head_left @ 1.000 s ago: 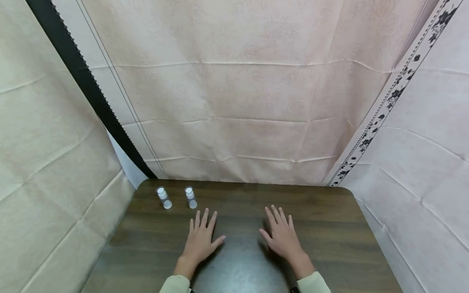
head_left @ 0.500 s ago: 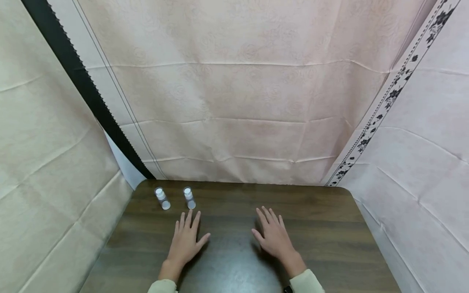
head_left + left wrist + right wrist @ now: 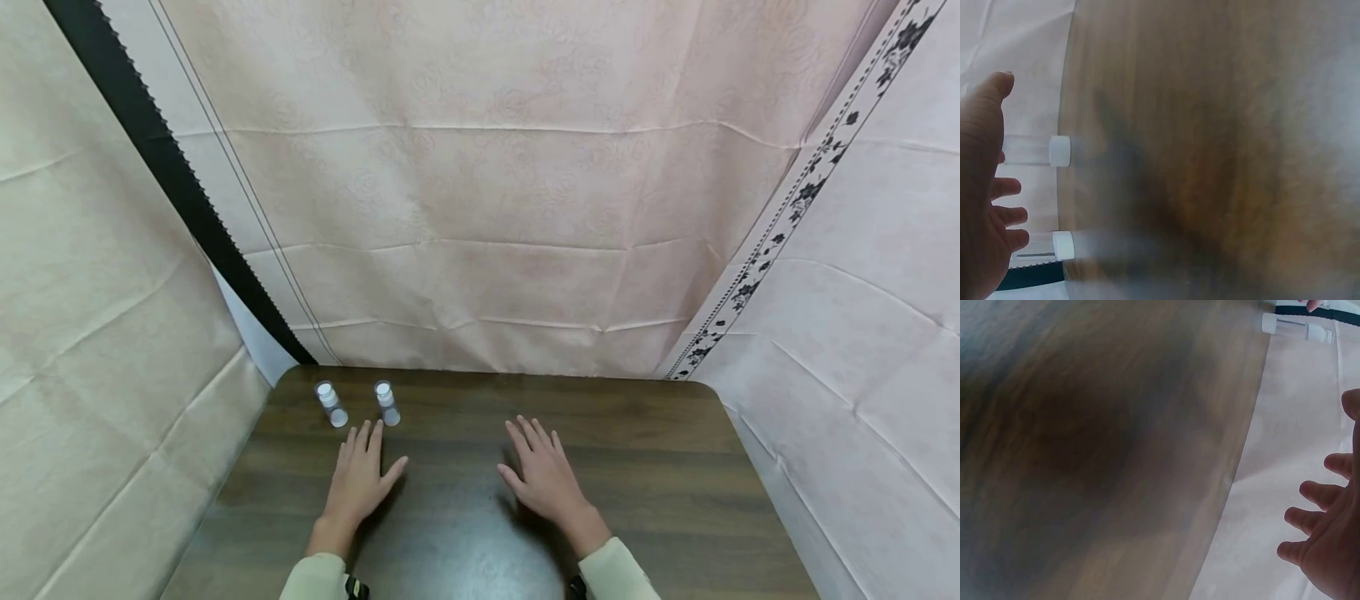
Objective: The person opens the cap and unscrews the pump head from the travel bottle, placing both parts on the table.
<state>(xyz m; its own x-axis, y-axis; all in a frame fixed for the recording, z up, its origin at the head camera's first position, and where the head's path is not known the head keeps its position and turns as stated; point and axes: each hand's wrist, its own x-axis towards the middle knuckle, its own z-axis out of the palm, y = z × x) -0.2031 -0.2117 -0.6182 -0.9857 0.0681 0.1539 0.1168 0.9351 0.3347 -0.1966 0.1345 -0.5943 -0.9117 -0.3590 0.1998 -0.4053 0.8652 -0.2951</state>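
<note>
The left hand (image 3: 356, 485) and right hand (image 3: 545, 485), fingers extended, hold nothing; seemingly the reach, with gripping a bottle (image 3: 387, 403) needing curled fingers.

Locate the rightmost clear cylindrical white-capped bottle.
In the head view, that bottle stands left of centre on the brown wooden table, right of its twin, just beyond the left hand.

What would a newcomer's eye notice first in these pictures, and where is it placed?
Probably the two spread, empty hands: the left hand left of centre over the dark table, the right hand right of centre. Next come two small bottles near the table's far edge, just beyond the left hand. The black stripe slants across the head view's upper left.
</note>
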